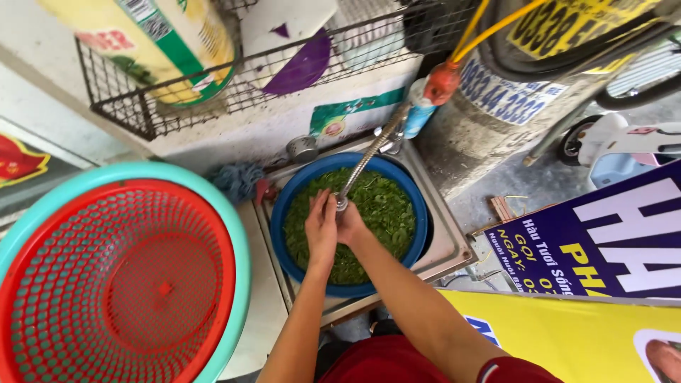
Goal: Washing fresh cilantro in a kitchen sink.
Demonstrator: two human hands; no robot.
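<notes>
While water source hangs above: flexible ribbed metal hose (365, 159).
Hands: left hand (321, 228) and right hand (350, 224) pressed together, loosely cupped at hose tip, gripping nothing.
Basin: round blue plastic basin (284, 213) in steel sink (447, 241), holding leafy greens (386, 209).
Beside: red perforated colander (120, 280).

Both hands, left hand (321, 225) and right hand (349, 225), together under a faucet spout (362, 164) over a blue basin (298, 193) of green leaves (383, 209).

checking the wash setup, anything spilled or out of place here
Nothing stands out. Both hands meet at the hose end over the blue basin of greens; no greens lie outside it.
</notes>
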